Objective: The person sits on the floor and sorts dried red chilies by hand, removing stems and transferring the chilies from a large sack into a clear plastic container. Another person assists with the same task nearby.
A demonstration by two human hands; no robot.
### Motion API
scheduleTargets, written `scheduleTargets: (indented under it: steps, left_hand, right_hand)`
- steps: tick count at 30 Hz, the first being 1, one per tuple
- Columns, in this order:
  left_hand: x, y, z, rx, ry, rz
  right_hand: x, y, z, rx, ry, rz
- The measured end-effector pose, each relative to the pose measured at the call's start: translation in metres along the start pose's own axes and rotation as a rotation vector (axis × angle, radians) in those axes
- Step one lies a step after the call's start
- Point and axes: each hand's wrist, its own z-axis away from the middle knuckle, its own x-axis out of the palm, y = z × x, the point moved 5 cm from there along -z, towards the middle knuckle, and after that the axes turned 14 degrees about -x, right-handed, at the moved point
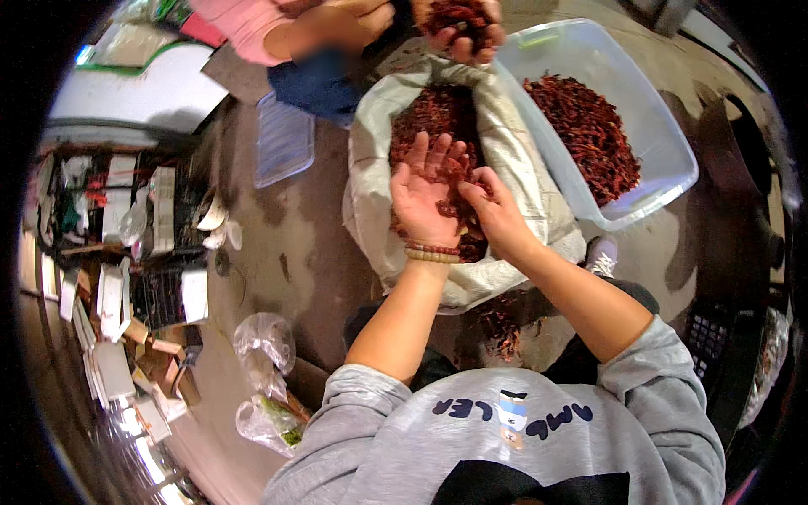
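Observation:
My left hand [427,198] is palm up over the mouth of a white woven sack [370,177], its fingers stretched out and a few dark red bits on the palm's right side. Beside it, my right hand [498,215] has thumb and fingers closed on some dried red chilies [454,202]; the exact amount is partly hidden. More dried red chilies [429,114] fill the sack below both hands. Across the sack, another person's hand [461,46] holds a clump of the same chilies.
A translucent plastic tub [665,160] with a heap of dried chilies stands to the right of the sack. Loose chilies [502,332] lie on the floor near my feet. A clear lid [284,139] is at left, with plastic bags [265,345] and a cluttered rack [109,202] farther left.

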Motion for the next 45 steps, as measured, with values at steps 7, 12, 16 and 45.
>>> scheduleTargets:
  steps: [7, 12, 16, 45]
  left_hand:
    - [0.005, -0.072, -0.043, -0.106, 0.272, -0.124]
    - [0.072, -0.143, -0.118, -0.222, 0.137, -0.334]
    - [0.098, -0.18, -0.132, -0.506, 0.143, -0.724]
    - [-0.17, 0.025, 0.019, -0.879, 0.64, -1.802]
  right_hand:
    - [-0.06, 0.006, -0.016, 0.118, 0.296, 0.001]
    - [-0.158, -0.044, -0.049, -0.059, 0.357, -0.07]
    - [-0.203, -0.092, -0.028, 0.108, 0.58, 0.201]
    - [-0.027, 0.035, 0.072, 0.105, -1.345, 1.303]
